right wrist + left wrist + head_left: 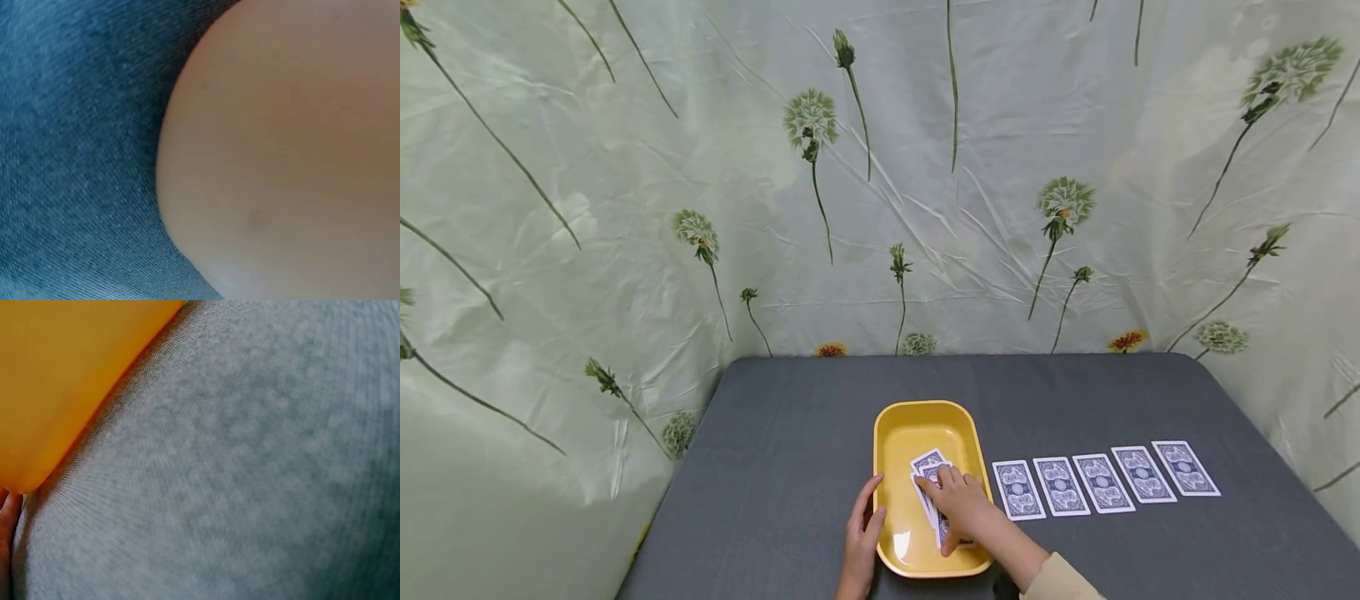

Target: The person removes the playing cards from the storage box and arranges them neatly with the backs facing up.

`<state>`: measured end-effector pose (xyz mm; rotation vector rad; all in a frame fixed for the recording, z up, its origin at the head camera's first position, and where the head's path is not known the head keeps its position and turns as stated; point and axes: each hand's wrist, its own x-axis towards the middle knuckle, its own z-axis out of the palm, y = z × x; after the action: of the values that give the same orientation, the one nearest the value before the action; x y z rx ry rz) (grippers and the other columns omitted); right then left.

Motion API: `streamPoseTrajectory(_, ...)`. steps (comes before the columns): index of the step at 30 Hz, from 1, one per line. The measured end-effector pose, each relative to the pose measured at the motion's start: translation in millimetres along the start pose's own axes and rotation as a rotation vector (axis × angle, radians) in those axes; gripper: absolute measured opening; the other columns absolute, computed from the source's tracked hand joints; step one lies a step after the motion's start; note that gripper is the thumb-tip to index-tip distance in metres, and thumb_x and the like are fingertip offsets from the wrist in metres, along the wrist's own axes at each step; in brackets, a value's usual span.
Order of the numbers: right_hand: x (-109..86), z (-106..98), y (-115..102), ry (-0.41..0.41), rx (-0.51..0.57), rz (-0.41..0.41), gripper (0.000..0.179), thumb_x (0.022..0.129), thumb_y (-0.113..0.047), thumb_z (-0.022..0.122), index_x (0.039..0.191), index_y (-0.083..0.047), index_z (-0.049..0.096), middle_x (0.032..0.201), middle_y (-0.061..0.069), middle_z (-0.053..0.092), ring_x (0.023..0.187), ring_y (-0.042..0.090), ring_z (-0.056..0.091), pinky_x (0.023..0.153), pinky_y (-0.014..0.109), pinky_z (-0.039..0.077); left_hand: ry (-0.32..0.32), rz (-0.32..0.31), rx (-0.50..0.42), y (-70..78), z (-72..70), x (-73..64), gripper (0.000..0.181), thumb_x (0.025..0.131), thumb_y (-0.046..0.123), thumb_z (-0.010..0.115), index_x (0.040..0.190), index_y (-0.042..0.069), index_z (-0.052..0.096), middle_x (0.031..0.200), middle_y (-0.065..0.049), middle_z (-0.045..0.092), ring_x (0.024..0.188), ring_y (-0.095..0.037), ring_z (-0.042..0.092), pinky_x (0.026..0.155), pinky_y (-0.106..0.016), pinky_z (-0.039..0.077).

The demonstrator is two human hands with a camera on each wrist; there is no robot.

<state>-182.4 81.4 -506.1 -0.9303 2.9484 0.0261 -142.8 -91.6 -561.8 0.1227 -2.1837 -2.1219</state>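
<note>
I'm on the head view, and here's the right hand (pixel 962 504), reaching over into a glossy yellow, round-cornered rectangular tray (pixel 904 442). Under its fingers lies a loose, overlapping pile of white-bordered playing cards (pixel 928 460), blue-patterned backs up. The fingers bend over the top card, the thumb spread away from them towards the card's near end; whether they pinch it or merely rest on it, I can't tell.

Over on the other side, the left hand (pixel 861 537) is at the tray's left rim, thumb and forefinger spread apart, tips touching the edge. My left wrist view gives me the yellow wall close up, with a sliver of finger just below its corner.

To the right of the right hand's fingers, outside the tray, a slanting row of five matching cards (pixel 1103 483) lies backs up, side by side, small gaps between them, on the dark grey cloth-covered worktop (pixel 775 467). A beige sleeve (pixel 1060 581) trails behind those fingers, nearer me. Well beyond both hands' fingers hangs a pale, shiny dandelion-print sheet (pixel 752 125). My right wrist view offers only skin and bluish fabric, its fingers hidden.
</note>
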Motion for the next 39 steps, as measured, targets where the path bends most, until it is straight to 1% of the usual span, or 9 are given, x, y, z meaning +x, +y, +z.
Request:
streamPoseTrajectory(4,0.9,2,-1,0.04,-0.067,-0.012,0.104,0.035,-0.054,0.08,0.127,-0.019,0.048,0.096,0.008,0.045,0.086,0.021,0.043,0.071,0.032,0.039,0.003,0.006,0.009,0.6,-0.5,0.3,0.039,0.091,0.017,0.049,0.129,0.016,0.048,0.138,-0.007,0.044,0.117,0.011,0.036,0.096,-0.006,0.025)
streamPoseTrajectory(9,-1.8,8,-4,0.126,-0.094,0.02,0.104,0.032,-0.054,0.079,0.126,-0.021,0.049,0.099,0.009,0.046,0.087,0.025,0.046,0.063,0.037,0.042,0.002,0.007,0.007,1.0,-0.5,-0.3,0.039,0.091,0.017,0.05,0.129,0.016,0.049,0.139,-0.008,0.043,0.118,0.01,0.036,0.096,-0.007,0.026)
streamPoseTrajectory(15,-10.4,7,-9,0.252,-0.071,0.006,0.089,0.034,-0.047,0.08,0.114,-0.021,0.054,0.104,0.009,0.048,0.092,0.028,0.047,0.066,0.052,0.047,0.007,0.002,0.005,1.2,0.5,0.9,0.039,0.091,0.018,0.05,0.129,0.018,0.049,0.139,-0.007,0.043,0.118,0.01,0.036,0.096,-0.007,0.026)
streamPoseTrajectory(20,-13.6,8,-9,0.268,0.01,-0.003,0.076,0.039,-0.042,0.085,0.102,-0.017,0.05,0.111,0.01,0.045,0.101,0.03,0.045,0.071,0.059,0.044,0.007,0.037,-0.002,-0.7,1.5,2.4,0.039,0.09,0.015,0.049,0.129,0.015,0.049,0.138,-0.008,0.044,0.118,0.011,0.035,0.096,-0.005,0.023)
streamPoseTrajectory(23,-13.6,11,-9,0.305,0.013,-0.01,0.078,0.042,-0.045,0.085,0.104,-0.014,0.049,0.113,0.01,0.045,0.103,0.03,0.046,0.07,0.055,0.047,0.009,0.055,-0.002,-1.7,1.4,2.0,0.039,0.091,0.013,0.049,0.129,0.014,0.049,0.138,-0.01,0.044,0.117,0.013,0.035,0.096,-0.004,0.023)
streamPoseTrajectory(27,-14.3,11,-11,0.356,0.017,-0.01,0.084,0.048,-0.042,0.083,0.117,-0.011,0.045,0.116,0.01,0.046,0.105,0.03,0.047,0.073,0.05,0.049,0.002,0.068,0.0,-2.3,0.8,0.4,0.039,0.091,0.013,0.049,0.13,0.011,0.048,0.137,-0.012,0.044,0.117,0.014,0.035,0.095,-0.004,0.024)
streamPoseTrajectory(31,-18.1,-6,-12,0.37,0.096,-0.01,0.093,0.052,-0.038,0.084,0.129,-0.008,0.04,0.121,0.01,0.046,0.111,0.028,0.045,0.083,0.044,0.048,-0.008,0.053,-0.004,-2.7,0.6,-0.8,0.039,0.091,0.014,0.049,0.13,0.012,0.048,0.138,-0.012,0.043,0.116,0.014,0.035,0.095,-0.004,0.024)
streamPoseTrajectory(36,-32.7,-37,-3,0.375,0.165,-0.021,0.097,0.053,-0.038,0.084,0.131,-0.002,0.041,0.128,0.012,0.046,0.117,0.029,0.044,0.094,0.041,0.043,-0.011,0.02,-0.031,-2.0,0.3,-1.3,0.039,0.091,0.014,0.049,0.13,0.013,0.048,0.139,-0.01,0.042,0.116,0.014,0.035,0.095,-0.004,0.025)
streamPoseTrajectory(39,-47.6,-51,7,0.367,0.189,-0.002,0.097,0.054,-0.038,0.084,0.132,-0.001,0.041,0.132,0.013,0.045,0.119,0.03,0.042,0.096,0.043,0.041,-0.004,0.008,-0.038,-0.8,-0.2,-1.0,0.039,0.09,0.014,0.05,0.13,0.013,0.048,0.139,-0.01,0.042,0.116,0.014,0.035,0.095,-0.004,0.024)
